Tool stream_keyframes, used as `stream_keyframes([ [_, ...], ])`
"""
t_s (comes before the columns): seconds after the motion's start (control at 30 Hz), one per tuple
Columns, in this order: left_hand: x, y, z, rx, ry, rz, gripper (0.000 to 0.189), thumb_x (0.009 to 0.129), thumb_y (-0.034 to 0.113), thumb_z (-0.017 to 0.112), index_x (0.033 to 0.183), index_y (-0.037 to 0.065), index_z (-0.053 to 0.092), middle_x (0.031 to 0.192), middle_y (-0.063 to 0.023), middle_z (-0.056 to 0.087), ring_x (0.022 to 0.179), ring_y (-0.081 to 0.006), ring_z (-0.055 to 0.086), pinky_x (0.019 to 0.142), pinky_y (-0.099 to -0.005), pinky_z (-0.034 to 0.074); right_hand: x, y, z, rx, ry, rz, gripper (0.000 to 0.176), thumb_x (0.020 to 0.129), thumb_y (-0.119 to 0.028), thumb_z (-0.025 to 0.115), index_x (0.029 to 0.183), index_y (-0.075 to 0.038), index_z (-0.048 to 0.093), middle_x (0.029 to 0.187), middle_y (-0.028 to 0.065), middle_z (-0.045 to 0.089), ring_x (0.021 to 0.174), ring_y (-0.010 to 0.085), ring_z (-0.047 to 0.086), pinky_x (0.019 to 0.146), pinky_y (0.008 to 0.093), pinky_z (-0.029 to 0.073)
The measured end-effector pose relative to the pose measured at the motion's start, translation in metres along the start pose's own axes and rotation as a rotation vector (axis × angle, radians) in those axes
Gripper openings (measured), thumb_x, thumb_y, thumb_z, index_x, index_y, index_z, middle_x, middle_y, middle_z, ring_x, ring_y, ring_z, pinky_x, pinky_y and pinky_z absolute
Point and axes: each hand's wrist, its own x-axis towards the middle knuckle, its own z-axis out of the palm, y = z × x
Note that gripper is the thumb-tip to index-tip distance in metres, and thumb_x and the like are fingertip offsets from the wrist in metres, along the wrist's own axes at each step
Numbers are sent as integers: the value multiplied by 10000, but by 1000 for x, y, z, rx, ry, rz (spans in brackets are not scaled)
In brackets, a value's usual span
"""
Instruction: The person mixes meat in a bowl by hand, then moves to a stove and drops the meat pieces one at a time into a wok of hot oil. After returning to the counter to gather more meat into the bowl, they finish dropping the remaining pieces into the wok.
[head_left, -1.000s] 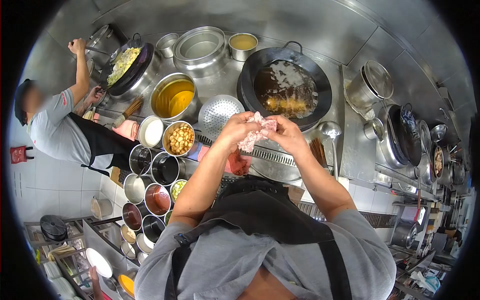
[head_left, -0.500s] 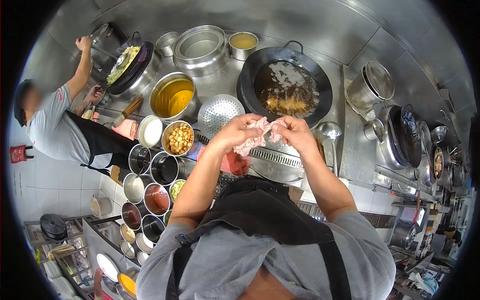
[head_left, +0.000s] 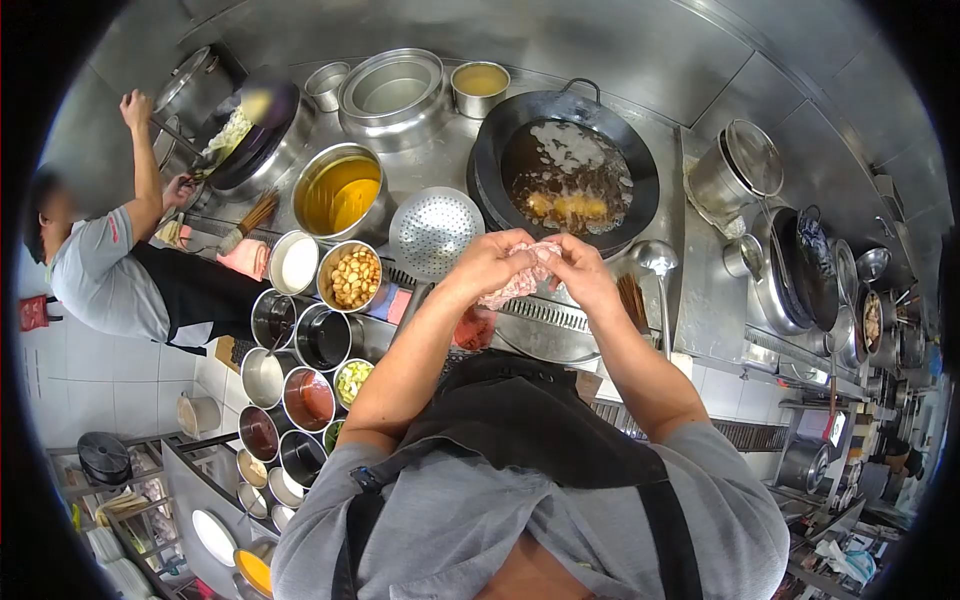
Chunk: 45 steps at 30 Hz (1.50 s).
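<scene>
Pale pink raw meat (head_left: 514, 287) is held between my two hands, close to the wok's near rim. My left hand (head_left: 492, 262) is closed around its left side. Pinched fingers of my right hand (head_left: 580, 268) grip the meat's right upper edge, close against my left fingers. Just beyond is a black wok (head_left: 640, 185) of dark oil, in which golden pieces (head_left: 568, 206) bubble beside pale foam. A perforated strainer (head_left: 432, 225) lies left of my hands; a steel ladle (head_left: 656, 258) rests to the right.
A pot of yellow oil (head_left: 345, 198) and a bowl of browned cloves or nuts (head_left: 352, 278) stand to the left, above several seasoning pots (head_left: 310, 397). A co-worker (head_left: 105, 265) tosses food in another wok (head_left: 236, 140) at far left. Lidded pots (head_left: 738, 165) stand right.
My hands have come closer together, and the meat that was stretched between them is now bunched. The co-worker's wok has tilted, throwing its food up.
</scene>
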Motion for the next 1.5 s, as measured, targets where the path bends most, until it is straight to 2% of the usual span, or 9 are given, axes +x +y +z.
stream_keyframes([
  [0.27,7,-3,15,630,270,169,171,799,180,576,908,81,662,846,-188,652,798,-354,635,719,-424,495,-1,0,-7,-395,85,-37,195,840,-206,653,887,-17,638,666,9,605,592,73,517,544,254,406],
  [0.5,12,-10,23,744,348,191,135,781,160,583,867,78,646,870,-193,645,822,-385,619,736,-458,492,-6,7,-6,-159,50,-18,170,831,-175,661,891,-17,639,668,-6,593,599,55,504,544,238,387],
  [0.6,21,-33,12,724,323,214,140,789,148,590,889,76,656,828,-163,659,774,-318,648,717,-423,504,-13,-3,-4,-247,47,-1,168,843,-177,669,909,-25,644,676,-26,586,597,41,488,536,216,373],
  [0.67,23,-43,2,282,205,-18,152,820,141,597,917,47,665,788,-86,660,716,-197,636,670,-349,501,-15,-6,-4,-357,48,15,189,849,-202,681,922,-30,648,681,-34,582,591,34,474,531,206,361],
  [0.77,27,-48,-7,67,255,-119,177,852,147,599,934,4,664,750,-35,637,689,-122,591,629,-279,477,-19,-9,-7,-167,31,69,176,844,-208,686,894,-45,642,657,-28,574,551,25,460,480,199,335],
  [1.03,9,-20,-25,-247,142,-137,109,881,112,604,916,14,639,771,-30,628,651,-104,596,571,-251,491,-9,-2,-13,193,187,118,261,915,-302,598,809,-63,598,617,-18,544,490,60,465,431,223,341],
  [1.1,6,-16,-18,-321,174,-159,92,874,96,614,916,15,628,772,-31,625,649,-104,601,558,-259,498,-5,0,-10,365,478,138,319,935,-338,554,771,-65,579,595,6,529,472,97,471,419,248,343],
  [1.3,-5,-22,-17,-639,188,-183,116,885,101,604,899,-13,590,767,-61,602,624,-158,612,553,-314,547,-16,-3,-11,450,477,94,180,872,-161,636,807,-29,533,752,86,612,555,168,578,476,266,435],
  [1.5,-10,-30,-23,-816,237,-196,109,882,88,591,948,3,573,807,-83,611,688,-191,634,650,-342,565,-32,17,-58,396,587,39,377,917,-257,619,607,-117,457,500,-55,389,403,47,296,389,234,214],
])
